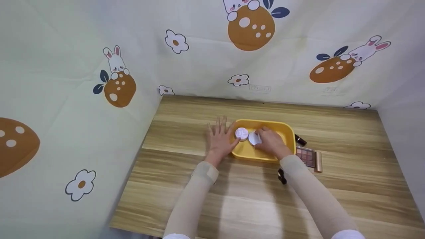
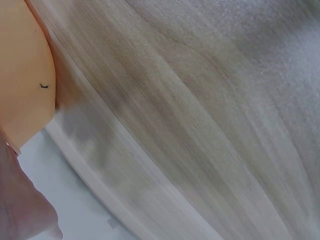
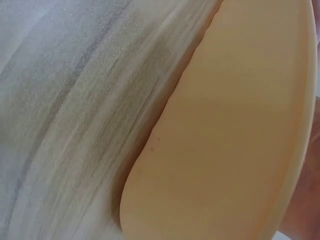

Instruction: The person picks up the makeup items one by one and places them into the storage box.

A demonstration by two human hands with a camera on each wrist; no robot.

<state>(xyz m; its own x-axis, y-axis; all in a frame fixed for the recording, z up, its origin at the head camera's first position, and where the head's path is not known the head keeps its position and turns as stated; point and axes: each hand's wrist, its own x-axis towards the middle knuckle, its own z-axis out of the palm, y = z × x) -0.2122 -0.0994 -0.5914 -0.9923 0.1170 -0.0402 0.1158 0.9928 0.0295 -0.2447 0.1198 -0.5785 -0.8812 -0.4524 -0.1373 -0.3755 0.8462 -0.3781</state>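
Note:
The yellow tray point(image 1: 262, 158) holds two small, round white cases. My left hand point(image 1: 219, 141) is at the tray's left end with its fingers spread, and its thumb reaches over the rim to the left round case point(image 1: 241, 133). Inside the tray, my right hand point(image 1: 272, 141) pinches the right round case point(image 1: 253, 138) between thumb and fingers, covering part of it. In the left wrist view, part of the left hand point(image 2: 25, 205) shows below the tray's outer wall point(image 2: 25, 75). The right wrist view has the tray's side point(image 3: 220, 125) with a bit of the right hand point(image 3: 305, 190) behind it.
Right of the tray lie a dark tube point(image 1: 300, 139), an eyeshadow palette point(image 1: 306, 156) and a rose-gold tube point(image 1: 318, 162). A small black item point(image 1: 282, 176) is by the right forearm. Printed cloth point(image 1: 206, 63) hangs behind the wooden table point(image 1: 186, 126).

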